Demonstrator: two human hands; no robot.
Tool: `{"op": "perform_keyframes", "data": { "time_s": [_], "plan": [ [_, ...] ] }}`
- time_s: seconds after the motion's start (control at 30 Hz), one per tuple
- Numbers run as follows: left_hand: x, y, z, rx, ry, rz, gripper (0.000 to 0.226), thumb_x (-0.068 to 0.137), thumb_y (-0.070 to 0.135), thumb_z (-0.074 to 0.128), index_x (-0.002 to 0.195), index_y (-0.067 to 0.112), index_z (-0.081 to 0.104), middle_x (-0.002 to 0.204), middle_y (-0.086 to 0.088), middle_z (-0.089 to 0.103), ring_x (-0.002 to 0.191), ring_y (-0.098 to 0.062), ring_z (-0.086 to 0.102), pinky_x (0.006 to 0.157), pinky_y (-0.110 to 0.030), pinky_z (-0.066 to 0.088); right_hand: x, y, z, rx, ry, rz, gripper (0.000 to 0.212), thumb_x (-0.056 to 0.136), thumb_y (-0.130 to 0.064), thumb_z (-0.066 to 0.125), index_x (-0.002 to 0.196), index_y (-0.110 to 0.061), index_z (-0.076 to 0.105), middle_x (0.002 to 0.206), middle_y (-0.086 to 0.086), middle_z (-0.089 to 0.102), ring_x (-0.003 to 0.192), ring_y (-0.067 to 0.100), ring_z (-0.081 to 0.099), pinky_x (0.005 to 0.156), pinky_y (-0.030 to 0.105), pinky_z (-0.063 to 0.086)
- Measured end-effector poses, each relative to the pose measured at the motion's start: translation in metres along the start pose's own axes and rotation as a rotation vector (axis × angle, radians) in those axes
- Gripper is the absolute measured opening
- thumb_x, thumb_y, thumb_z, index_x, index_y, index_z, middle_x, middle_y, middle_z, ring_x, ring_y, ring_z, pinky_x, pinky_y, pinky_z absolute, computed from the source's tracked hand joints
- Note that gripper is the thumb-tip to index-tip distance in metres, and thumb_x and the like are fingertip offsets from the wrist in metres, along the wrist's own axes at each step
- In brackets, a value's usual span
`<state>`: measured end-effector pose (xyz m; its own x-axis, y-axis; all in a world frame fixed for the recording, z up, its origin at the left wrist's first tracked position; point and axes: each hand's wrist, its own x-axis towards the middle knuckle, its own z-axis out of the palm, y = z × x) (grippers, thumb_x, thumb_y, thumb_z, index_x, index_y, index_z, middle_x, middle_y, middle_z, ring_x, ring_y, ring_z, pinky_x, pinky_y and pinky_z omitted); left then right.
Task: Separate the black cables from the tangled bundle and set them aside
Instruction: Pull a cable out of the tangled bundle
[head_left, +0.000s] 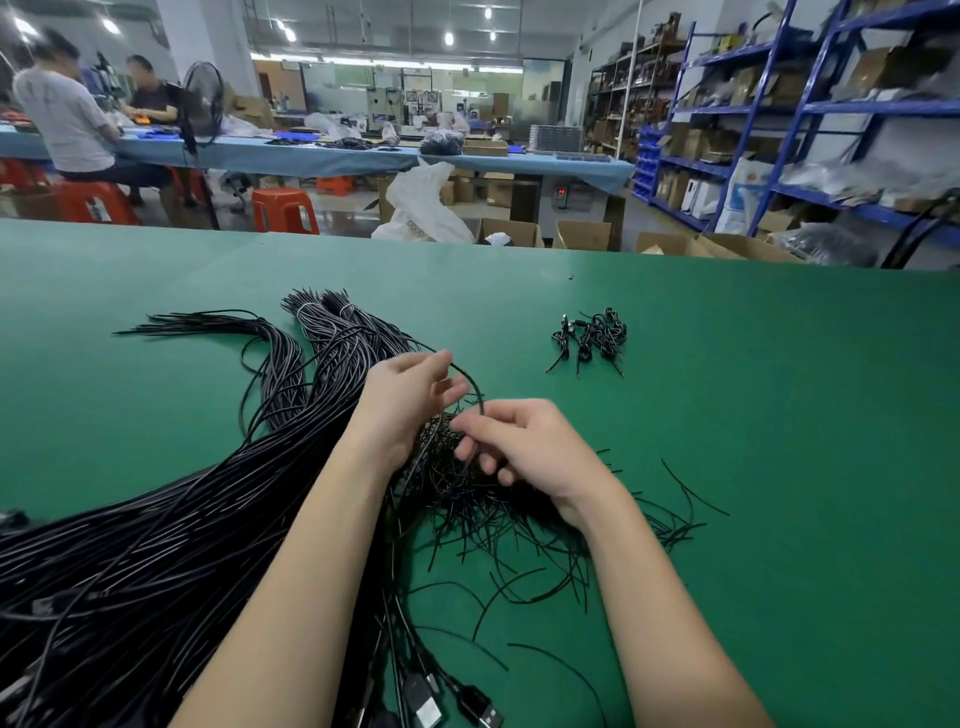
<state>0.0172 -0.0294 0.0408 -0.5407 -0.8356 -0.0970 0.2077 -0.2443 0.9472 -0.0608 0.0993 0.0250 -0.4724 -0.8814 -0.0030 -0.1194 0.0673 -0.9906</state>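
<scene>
Large tangled bundle of thin black cables (171, 519): spread on green table mat (779, 415). Left hand (402, 402) pinches one looped black cable (474, 387), lifting it free; right hand (524, 447) pinches its other end, seemingly for tension. Small knotted black pile (592, 338) lies well apart, likely set aside.

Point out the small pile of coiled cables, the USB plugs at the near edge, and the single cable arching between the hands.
Small pile of coiled cables (592, 338), head view: centre of the pile.
USB plugs (426, 711), head view: one plug's metal shell.
Arching cable (474, 382), head view: top of the arc.
</scene>
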Motion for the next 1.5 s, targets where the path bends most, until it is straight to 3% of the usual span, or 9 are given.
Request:
{"op": "perform_keyframes", "data": {
  "time_s": [0.13, 0.27, 0.57, 0.67, 0.8, 0.9, 1.03, 1.3, 1.5],
  "plan": [
    [0.004, -0.008, -0.013, 1.092, -0.114, 0.734, 0.061, 0.083, 0.027, 0.077, 0.137, 0.022, 0.048, 0.132, 0.000, 0.054, 0.120, -0.016, 0.053, 0.105, -0.037, 0.044, -0.003, -0.012, -0.027, 0.305, 0.241, -0.024, 0.019, 0.100, -0.018, 0.064, 0.119, -0.014, 0.065, 0.069, -0.005, 0.071, 0.052, 0.003, 0.055, 0.044, 0.016, 0.043],
    [-0.008, -0.014, 0.004, 1.109, -0.469, 0.904, 0.072, 0.083, 0.036, 0.078, 0.146, 0.029, 0.044, 0.146, 0.008, 0.048, 0.135, -0.012, 0.044, 0.113, -0.039, 0.038, -0.005, -0.018, -0.038, 0.515, 0.279, -0.049, 0.022, 0.100, -0.011, 0.061, 0.122, -0.014, 0.063, 0.073, -0.004, 0.072, 0.055, 0.005, 0.058, 0.050, 0.019, 0.049],
    [-0.021, -0.027, 0.020, 1.049, -0.523, 0.949, 0.075, 0.073, 0.060, 0.081, 0.135, 0.032, 0.048, 0.135, 0.013, 0.050, 0.126, -0.006, 0.047, 0.108, -0.031, 0.040, -0.005, 0.009, -0.058, 0.474, 0.413, -0.011, 0.027, 0.099, 0.005, 0.054, 0.116, -0.008, 0.071, 0.092, 0.001, 0.079, 0.066, 0.008, 0.066, 0.060, 0.019, 0.055],
    [-0.024, -0.030, 0.025, 0.909, -0.535, 0.843, 0.036, 0.098, 0.049, 0.059, 0.129, 0.032, 0.063, 0.139, 0.014, 0.052, 0.132, 0.001, 0.044, 0.111, -0.021, 0.033, -0.006, 0.023, -0.059, -0.087, 0.545, -0.041, 0.020, 0.096, -0.013, 0.067, 0.098, -0.031, 0.077, 0.083, -0.010, 0.076, 0.070, 0.009, 0.067, 0.065, 0.031, 0.058],
    [-0.024, -0.024, 0.033, 0.482, -0.441, 0.474, 0.046, 0.111, 0.036, 0.024, 0.120, 0.029, 0.069, 0.132, 0.013, 0.065, 0.128, 0.006, 0.050, 0.114, -0.025, 0.033, -0.011, 0.024, -0.055, -0.487, 0.488, -0.233, 0.010, 0.089, -0.044, 0.075, 0.082, -0.049, 0.070, 0.097, -0.029, 0.070, 0.097, -0.007, 0.063, 0.078, 0.013, 0.045],
    [-0.019, -0.017, 0.033, 0.099, -0.430, 0.242, 0.046, 0.109, 0.039, 0.026, 0.121, 0.022, 0.068, 0.129, 0.008, 0.069, 0.126, 0.001, 0.056, 0.117, -0.037, 0.034, -0.010, 0.017, -0.043, -0.498, 0.351, -0.365, 0.005, 0.089, -0.042, 0.075, 0.089, -0.047, 0.076, 0.096, -0.032, 0.071, 0.103, -0.014, 0.061, 0.086, 0.002, 0.041],
    [-0.012, -0.008, 0.024, -0.200, -0.469, 0.133, 0.056, 0.108, 0.048, 0.022, 0.130, 0.016, 0.062, 0.133, 0.002, 0.067, 0.131, -0.007, 0.055, 0.116, -0.033, 0.034, -0.006, 0.012, -0.026, -0.450, 0.156, -0.462, 0.015, 0.093, -0.019, 0.074, 0.104, -0.026, 0.081, 0.101, -0.017, 0.077, 0.102, -0.002, 0.067, 0.094, 0.015, 0.046],
    [-0.009, 0.009, 0.013, -0.557, -0.546, 0.052, 0.070, 0.109, 0.049, 0.014, 0.127, 0.007, 0.067, 0.137, -0.011, 0.064, 0.132, -0.022, 0.057, 0.112, -0.034, 0.042, -0.016, 0.002, -0.016, -0.336, 0.060, -0.459, 0.014, 0.086, -0.023, 0.071, 0.089, -0.028, 0.083, 0.085, -0.002, 0.074, 0.086, 0.021, 0.069, 0.097, 0.045, 0.049],
    [-0.010, 0.013, 0.011, -0.667, -0.648, 0.054, 0.073, 0.108, 0.050, 0.014, 0.125, 0.003, 0.068, 0.137, -0.015, 0.063, 0.133, -0.027, 0.056, 0.113, -0.037, 0.043, -0.024, -0.012, -0.025, -0.246, 0.073, -0.492, 0.017, 0.083, -0.022, 0.068, 0.083, -0.023, 0.084, 0.059, -0.007, 0.051, 0.059, 0.027, 0.040, 0.058, 0.027, 0.032]
  ]
}}
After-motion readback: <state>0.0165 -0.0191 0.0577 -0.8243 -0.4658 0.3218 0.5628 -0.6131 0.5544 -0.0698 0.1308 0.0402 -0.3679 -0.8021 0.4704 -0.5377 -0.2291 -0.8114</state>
